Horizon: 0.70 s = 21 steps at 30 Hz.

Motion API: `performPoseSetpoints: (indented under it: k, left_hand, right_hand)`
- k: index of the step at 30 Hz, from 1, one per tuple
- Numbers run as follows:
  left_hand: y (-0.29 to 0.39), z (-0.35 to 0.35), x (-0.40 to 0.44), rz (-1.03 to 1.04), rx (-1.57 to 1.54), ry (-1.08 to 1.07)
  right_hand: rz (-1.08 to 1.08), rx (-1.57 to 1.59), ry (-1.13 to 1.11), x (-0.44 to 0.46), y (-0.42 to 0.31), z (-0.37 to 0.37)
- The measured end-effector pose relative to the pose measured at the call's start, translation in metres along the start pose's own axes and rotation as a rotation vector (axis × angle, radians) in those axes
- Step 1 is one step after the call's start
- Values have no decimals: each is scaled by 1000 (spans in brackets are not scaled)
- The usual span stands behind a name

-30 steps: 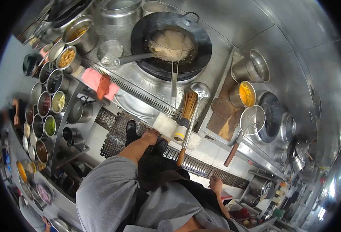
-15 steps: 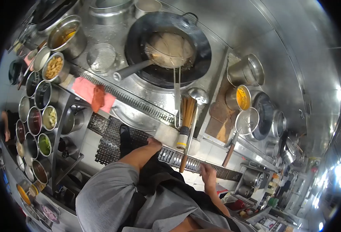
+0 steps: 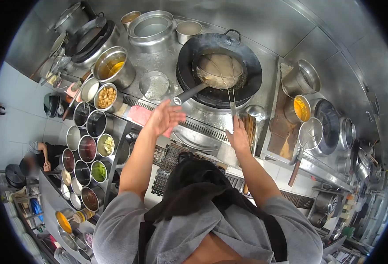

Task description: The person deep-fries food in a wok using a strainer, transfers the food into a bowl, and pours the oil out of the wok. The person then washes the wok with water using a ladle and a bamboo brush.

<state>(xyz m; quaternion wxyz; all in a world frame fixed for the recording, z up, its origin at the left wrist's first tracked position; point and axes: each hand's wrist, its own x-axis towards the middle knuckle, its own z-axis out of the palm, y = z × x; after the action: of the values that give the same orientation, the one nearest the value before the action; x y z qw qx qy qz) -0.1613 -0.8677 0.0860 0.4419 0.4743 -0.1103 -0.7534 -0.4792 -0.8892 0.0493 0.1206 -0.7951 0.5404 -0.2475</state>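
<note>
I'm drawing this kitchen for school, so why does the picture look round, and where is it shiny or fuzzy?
Head view: black corners and bowed seams on the shiny grey steel wall, probably a fisheye lens; head view: pale glare at the far right edge; head view: small things there look fuzzy, while the bare left hand and bare right hand look fairly sharp.

1. My left hand (image 3: 165, 118) was open and empty, fingers spread, near the end of the wok's dark handle (image 3: 189, 93).
2. My right hand (image 3: 239, 136) had its fingers extended at the strainer's long handle (image 3: 232, 103); I couldn't quite tell whether they touched it.
3. The strainer (image 3: 220, 72) lay inside the black wok (image 3: 186, 66), over bubbling liquid.
4. A pink cloth (image 3: 140, 115) lay beside my left hand, and a ladle (image 3: 256, 112) rested beyond my right.
</note>
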Motion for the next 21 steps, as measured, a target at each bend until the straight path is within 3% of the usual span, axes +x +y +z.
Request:
performPoseSetpoints:
  k: [2,5,8,9,11,13,16,18,21]
  left_hand:
    - [27,12,18,-25,-69,-8]
    - [41,22,48,-10,4,-129]
    - [47,28,77,-265,-41,-265]
    - [45,35,79,-266,-33,-269]
    - [42,60,79,-130,-32,-81]
    - [46,70,89,-177,-25,-143]
    - [46,98,101,-88,-75,-93]
    - [44,102,115,-83,-91,-94]
    - [45,101,125,-101,-125,-88]
  right_hand:
    - [353,-83,-243,11,13,8]
    - [191,-133,-39,27,41,-4]
    - [225,-127,7,32,44,-40]
    - [229,-126,14,29,41,-50]
    - [284,-12,134,22,36,-62]
    - [316,45,156,14,34,-65]
    - [349,-39,170,5,29,-74]
    - [481,202,147,-2,38,-67]
    - [393,235,259,-16,47,-62]
